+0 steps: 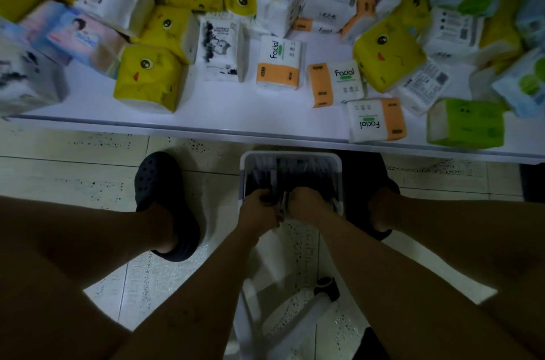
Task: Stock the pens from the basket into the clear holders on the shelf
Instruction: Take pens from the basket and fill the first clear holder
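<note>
A white basket [290,156] stands on the floor between my feet, filled with dark pens [292,175]. Both my hands reach down into its near end. My left hand [259,209] curls its fingers round a bunch of pens, and my right hand [306,203] grips pens just beside it. The two hands almost touch. The pens between them are partly hidden by my fingers. No clear holder is in view.
A white shelf [236,109] runs across just beyond the basket, crowded with tissue packs in yellow [147,76], orange-white [278,64] and green [466,123]. My black clogs [159,182] stand either side of the basket on the tiled floor. A white stool frame [295,321] lies below.
</note>
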